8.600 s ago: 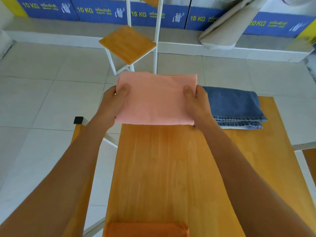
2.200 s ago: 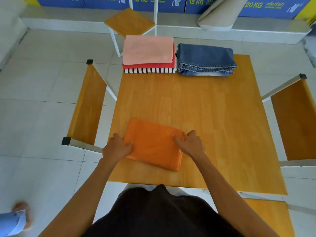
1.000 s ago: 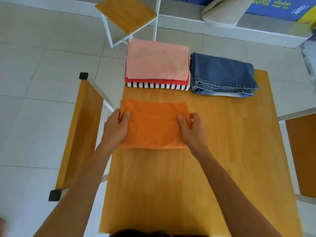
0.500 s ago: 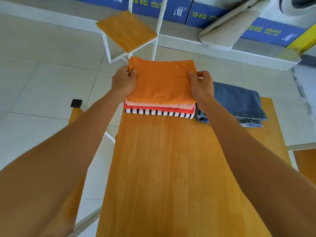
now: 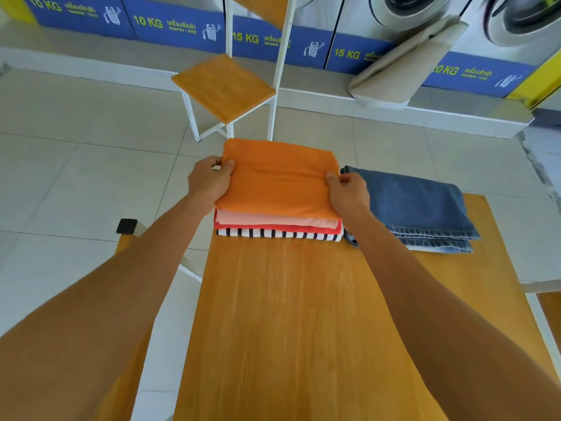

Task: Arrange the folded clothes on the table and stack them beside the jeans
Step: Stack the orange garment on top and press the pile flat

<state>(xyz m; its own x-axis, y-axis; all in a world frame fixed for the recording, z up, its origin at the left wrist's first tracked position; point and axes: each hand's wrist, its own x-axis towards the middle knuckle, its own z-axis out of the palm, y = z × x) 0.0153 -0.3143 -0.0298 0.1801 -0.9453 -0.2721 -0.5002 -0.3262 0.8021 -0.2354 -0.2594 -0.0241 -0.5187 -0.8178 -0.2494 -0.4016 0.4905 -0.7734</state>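
at frame centre the left hand (image 5: 209,180) and right hand (image 5: 347,191) pinch the sides of the orange cloth (image 5: 277,179) atop the stack (image 5: 277,229), just left of the jeans (image 5: 416,205) on the table (image 5: 303,329).

Single head-worn view, wide-angle, looking forward-down — table (image 5: 297,329) close.

Table (image 5: 303,329) smooth varnished wood; orange garment (image 5: 279,180) soft matt cloth; jeans (image 5: 419,205) coarse denim.
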